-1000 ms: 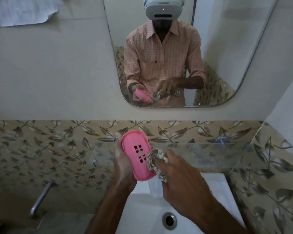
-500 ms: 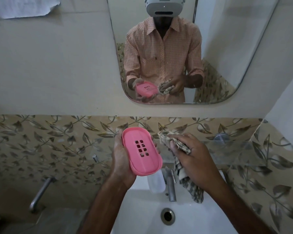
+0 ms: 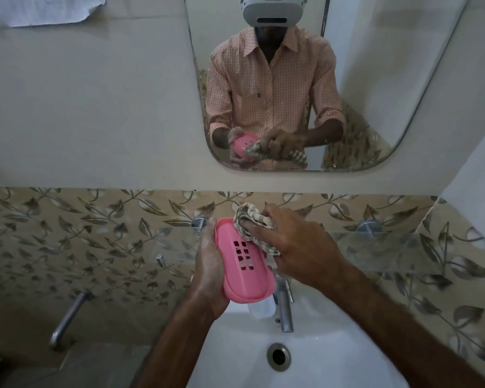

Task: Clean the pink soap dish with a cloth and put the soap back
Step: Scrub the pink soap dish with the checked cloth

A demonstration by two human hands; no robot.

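My left hand [image 3: 207, 273] grips the pink soap dish [image 3: 242, 278] from its left side and holds it tilted above the white sink [image 3: 319, 359]. The dish shows a flat face with several small rectangular holes. My right hand [image 3: 300, 245] holds a patterned beige cloth [image 3: 252, 218] bunched in its fingers and presses it against the dish's upper right edge. A whitish object, perhaps the soap [image 3: 261, 308], peeks out below the dish beside the tap; I cannot tell for sure.
A chrome tap [image 3: 284, 309] stands at the back of the sink, with the drain [image 3: 278, 357] in front. A glass shelf [image 3: 389, 247] runs along the leaf-patterned tiles on the right. A mirror [image 3: 375, 79] hangs above. A metal pipe [image 3: 67, 317] juts out at lower left.
Half a second ago my right hand was off to the right with the cloth hanging down; now it has bunched the cloth and pressed it back onto the dish. The dish is lower.
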